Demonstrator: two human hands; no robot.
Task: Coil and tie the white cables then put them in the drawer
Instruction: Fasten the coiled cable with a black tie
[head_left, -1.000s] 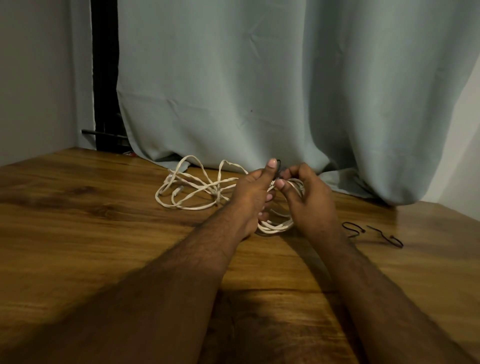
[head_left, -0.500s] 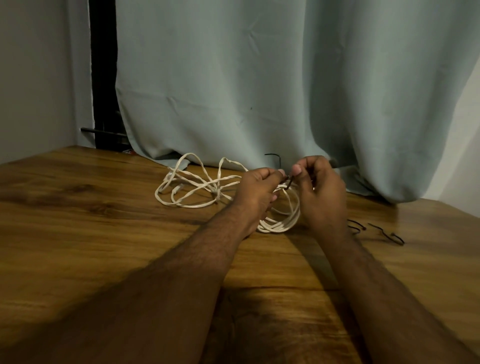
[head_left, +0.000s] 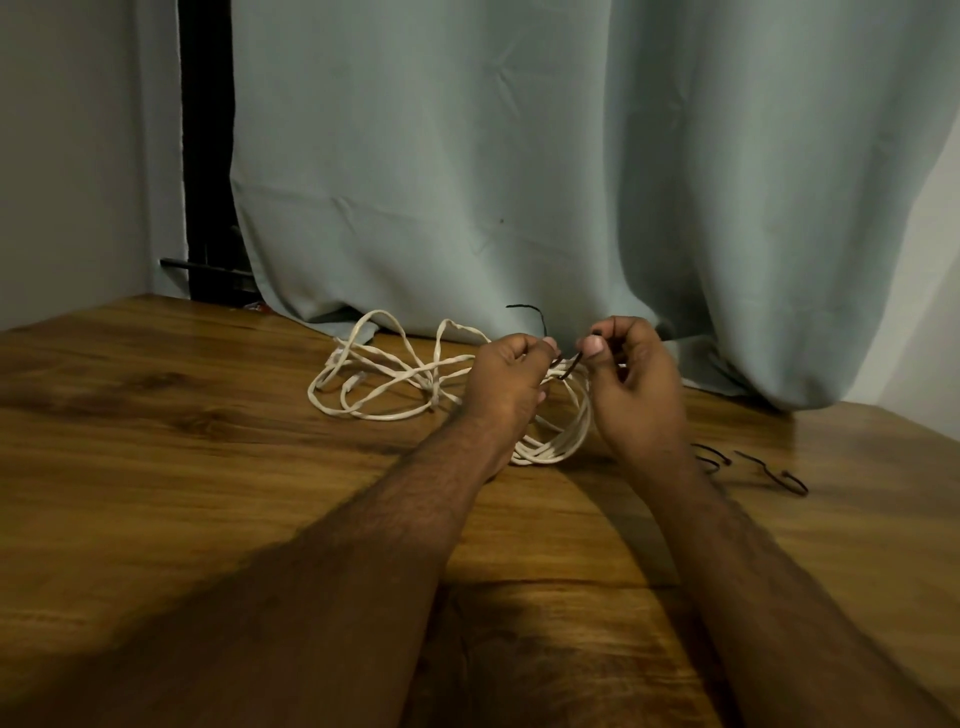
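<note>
On the wooden tabletop (head_left: 208, 467), both hands stay at the coiled white cable (head_left: 566, 441). Left hand (head_left: 506, 384) and right hand (head_left: 639, 384) pinch a black twist tie (head_left: 569, 370), its free end now raised higher.

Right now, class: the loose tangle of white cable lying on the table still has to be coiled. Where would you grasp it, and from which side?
Probably take the loose white cable at the raised loop on its far side, reaching down from above. That arch stands clear of the wooden table, so fingers can close around it, while the lower strands lie flat and crossed.
</note>
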